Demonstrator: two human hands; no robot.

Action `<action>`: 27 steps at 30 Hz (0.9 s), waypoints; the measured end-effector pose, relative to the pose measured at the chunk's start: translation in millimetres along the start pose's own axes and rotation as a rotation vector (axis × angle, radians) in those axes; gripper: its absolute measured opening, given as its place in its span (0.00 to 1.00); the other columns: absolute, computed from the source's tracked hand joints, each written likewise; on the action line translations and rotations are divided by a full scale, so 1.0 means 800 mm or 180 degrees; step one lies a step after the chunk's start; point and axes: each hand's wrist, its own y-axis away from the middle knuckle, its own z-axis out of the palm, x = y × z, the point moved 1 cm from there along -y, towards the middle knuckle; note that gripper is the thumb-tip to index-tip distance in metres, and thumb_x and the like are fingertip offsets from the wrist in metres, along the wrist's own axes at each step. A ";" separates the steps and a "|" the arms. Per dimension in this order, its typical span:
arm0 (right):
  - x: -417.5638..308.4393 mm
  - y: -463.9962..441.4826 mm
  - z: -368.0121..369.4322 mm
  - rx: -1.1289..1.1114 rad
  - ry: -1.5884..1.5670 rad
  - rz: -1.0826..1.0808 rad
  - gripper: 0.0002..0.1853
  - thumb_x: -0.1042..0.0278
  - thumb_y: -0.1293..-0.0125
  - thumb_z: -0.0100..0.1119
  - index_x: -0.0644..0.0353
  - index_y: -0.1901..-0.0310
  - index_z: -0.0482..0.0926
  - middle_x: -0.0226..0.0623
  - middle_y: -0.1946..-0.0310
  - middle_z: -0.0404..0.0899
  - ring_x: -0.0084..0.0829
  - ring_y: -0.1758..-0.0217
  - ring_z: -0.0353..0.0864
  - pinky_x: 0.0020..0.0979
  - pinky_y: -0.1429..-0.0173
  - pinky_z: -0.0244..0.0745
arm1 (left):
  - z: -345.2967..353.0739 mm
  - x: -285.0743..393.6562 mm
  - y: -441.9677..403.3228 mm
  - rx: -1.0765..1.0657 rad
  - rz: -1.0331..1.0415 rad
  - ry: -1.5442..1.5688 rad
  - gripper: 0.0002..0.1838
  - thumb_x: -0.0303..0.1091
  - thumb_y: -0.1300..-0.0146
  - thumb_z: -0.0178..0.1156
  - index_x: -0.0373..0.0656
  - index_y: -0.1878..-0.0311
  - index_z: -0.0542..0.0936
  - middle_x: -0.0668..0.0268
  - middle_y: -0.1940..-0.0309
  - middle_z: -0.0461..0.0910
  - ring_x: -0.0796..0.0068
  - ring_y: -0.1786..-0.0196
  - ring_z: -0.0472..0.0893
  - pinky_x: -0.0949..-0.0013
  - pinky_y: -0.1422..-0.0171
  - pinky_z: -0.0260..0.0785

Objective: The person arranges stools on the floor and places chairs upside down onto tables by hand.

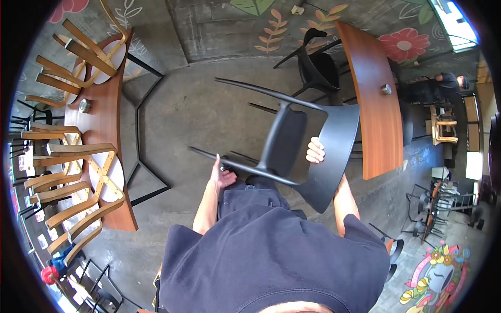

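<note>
A black chair (286, 136) is tilted on its side in front of me, its legs pointing left and its curved backrest to the right. My right hand (315, 151) is wrapped over the edge of the opening in the backrest, with the arm passing behind it. Beside the lower chair leg is my left hand (224, 175), its fingers spread and thumb up, close to the leg; whether it touches the leg is not clear.
A wooden table (373, 99) with a small metal tin (385, 89) stands at the right, another black chair (319, 68) beside it. On the left, upturned stools (106, 172) rest on a long wooden table (104, 112). A person (443, 86) is at the far right.
</note>
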 end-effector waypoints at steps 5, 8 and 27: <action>0.047 0.035 0.028 -0.0115 -0.0048 0.0048 0.16 0.57 0.30 0.51 0.63 0.58 0.76 0.39 0.68 0.80 0.35 0.67 0.79 0.32 0.59 0.75 | -0.001 0.061 0.104 -0.1254 0.2305 0.2211 0.11 0.40 0.35 0.62 0.44 0.68 0.80 0.70 0.75 0.83 0.79 0.74 0.81 0.73 0.65 0.78; 0.068 0.081 0.027 -0.0161 -0.0003 0.0022 0.17 0.55 0.29 0.51 0.63 0.55 0.77 0.40 0.66 0.81 0.35 0.64 0.80 0.33 0.57 0.76 | 0.008 0.049 0.213 -0.1138 0.2046 0.2143 0.24 0.42 0.35 0.62 0.54 0.85 0.64 0.80 0.89 0.62 0.84 0.88 0.60 0.78 0.82 0.56; 0.080 0.607 0.086 0.4340 0.3792 -0.3141 0.44 0.52 0.44 0.75 0.68 0.32 0.65 0.50 0.39 0.75 0.34 0.41 0.78 0.33 0.37 0.72 | 0.418 -0.423 0.414 -0.4063 0.2681 -0.2725 0.21 0.25 0.41 0.63 0.45 0.85 0.63 0.70 0.93 0.63 0.81 0.91 0.61 0.73 0.86 0.52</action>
